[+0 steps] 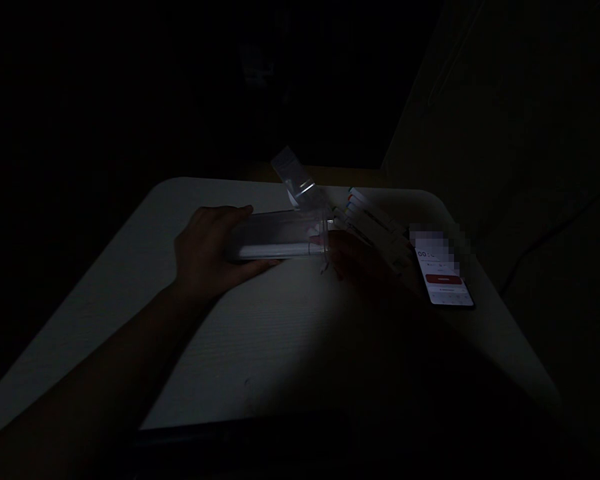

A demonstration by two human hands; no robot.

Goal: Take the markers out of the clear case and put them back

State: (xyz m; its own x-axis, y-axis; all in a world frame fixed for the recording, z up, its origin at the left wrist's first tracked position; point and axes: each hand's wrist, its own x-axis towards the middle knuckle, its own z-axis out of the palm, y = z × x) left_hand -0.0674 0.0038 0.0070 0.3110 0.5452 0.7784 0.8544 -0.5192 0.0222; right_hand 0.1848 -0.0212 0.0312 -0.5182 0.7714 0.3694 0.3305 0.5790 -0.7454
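My left hand (205, 250) is wrapped round the closed end of a clear plastic case (273, 227), which lies on its side. The lid flap (297, 177) of the case stands up and away at the right end. Inside, along the lower side, lies a white marker (275, 251). At the case's open end is my right hand (347, 257), its fingertips closed at the marker's near end; deep shadow hides most of this hand. Just beyond it, several white markers (373, 217) with coloured ends lie side by side on the table.
A pale table (240, 340) with rounded far corners carries everything. To the right lies a lit phone (443, 280) with a red button on its screen. A dark edge (205, 433) runs along the front. A thin cable (545, 237) hangs beyond the right side. The room is very dark.
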